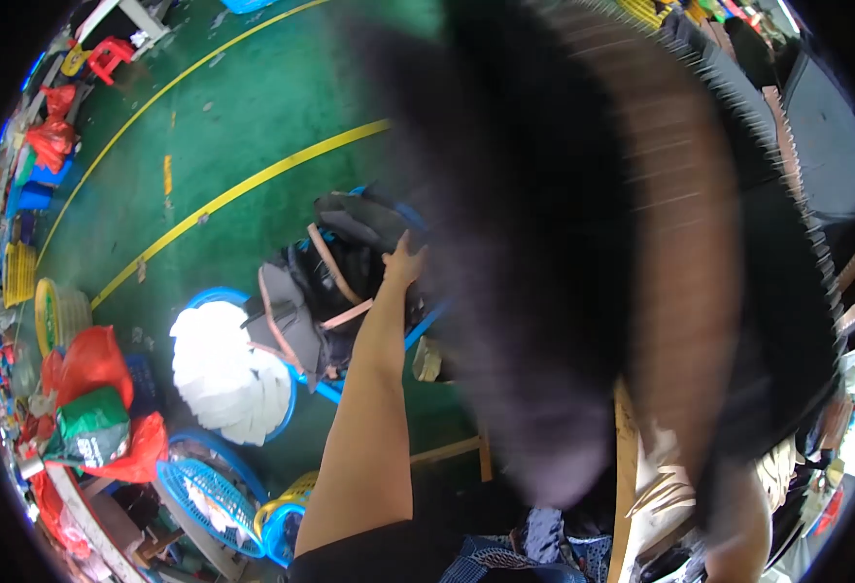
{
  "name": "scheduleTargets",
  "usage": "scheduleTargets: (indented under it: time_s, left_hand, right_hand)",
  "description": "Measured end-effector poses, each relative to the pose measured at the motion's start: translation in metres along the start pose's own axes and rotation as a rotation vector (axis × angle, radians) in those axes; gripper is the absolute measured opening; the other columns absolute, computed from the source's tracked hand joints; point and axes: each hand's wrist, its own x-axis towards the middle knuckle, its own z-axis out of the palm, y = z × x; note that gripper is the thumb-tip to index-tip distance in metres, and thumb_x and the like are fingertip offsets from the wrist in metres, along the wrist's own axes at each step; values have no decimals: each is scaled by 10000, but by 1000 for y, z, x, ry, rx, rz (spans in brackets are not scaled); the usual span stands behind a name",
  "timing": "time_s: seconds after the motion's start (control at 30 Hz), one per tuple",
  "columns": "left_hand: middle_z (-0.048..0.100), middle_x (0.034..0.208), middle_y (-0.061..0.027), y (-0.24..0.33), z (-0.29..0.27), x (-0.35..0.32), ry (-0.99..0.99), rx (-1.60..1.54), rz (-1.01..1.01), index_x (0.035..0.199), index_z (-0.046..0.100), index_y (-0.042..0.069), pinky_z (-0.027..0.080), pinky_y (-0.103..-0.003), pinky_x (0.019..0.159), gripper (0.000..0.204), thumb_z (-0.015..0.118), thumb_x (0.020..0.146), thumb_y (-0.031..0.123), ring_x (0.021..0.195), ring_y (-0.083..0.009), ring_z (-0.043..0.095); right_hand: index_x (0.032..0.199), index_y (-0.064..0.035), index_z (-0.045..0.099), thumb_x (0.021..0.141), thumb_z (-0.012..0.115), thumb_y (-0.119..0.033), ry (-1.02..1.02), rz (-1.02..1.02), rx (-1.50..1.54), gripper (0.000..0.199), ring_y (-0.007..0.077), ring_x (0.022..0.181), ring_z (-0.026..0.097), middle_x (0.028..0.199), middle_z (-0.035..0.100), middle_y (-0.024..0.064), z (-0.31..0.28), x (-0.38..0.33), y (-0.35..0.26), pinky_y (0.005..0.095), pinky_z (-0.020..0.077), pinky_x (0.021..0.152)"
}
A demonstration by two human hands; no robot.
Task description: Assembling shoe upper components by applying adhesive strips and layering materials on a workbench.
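Note:
My left hand reaches out to a pile of dark grey and black fabric pieces with tan strips, lying in a blue-framed basket. Its thumb and a finger are spread apart against the pieces; its other fingers are hard to make out. A large black fabric piece, smeared by motion, fills the right half close to me. A broad tan band runs down it, and stitches line its outer edge. Beneath its lower end shows my right forearm; my right hand is hidden, so its hold cannot be seen.
White pieces heap in a blue basket beside the pile. Lower left are blue baskets and red plastic bags. A wooden bar stands near my right arm. Yellow lines cross the green floor; a red stool stands far left.

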Motion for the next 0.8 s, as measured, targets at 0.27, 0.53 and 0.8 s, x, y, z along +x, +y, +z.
scheduleTargets:
  time_s: [0.27,0.53,0.8]
  left_hand:
    - [347,1581,-384,-119,-19,-46,-210,-530,-64,1644,290,350,428,-512,1164,864,651,911,631,1400,-510,483]
    - [403,1570,-346,-191,-3,-118,-362,-1051,-149,1660,280,246,436,-509,1159,914,614,918,664,1389,-469,513]
    - [353,1641,-261,-97,-70,-88,-881,-1527,-254,1689,108,126,469,-619,1089,1142,549,892,815,1441,-423,467]
  right_hand:
    - [749,-64,465,742,769,-115,368,-66,-264,308,268,482,464,651,429,83,17,6,-6,422,379,438]
    - [837,-28,422,871,670,-180,310,-14,-234,292,298,565,357,708,327,123,20,0,-5,417,327,516]
    - [839,-30,423,901,674,-237,275,6,-301,332,295,570,353,710,327,113,17,-9,6,413,321,519]
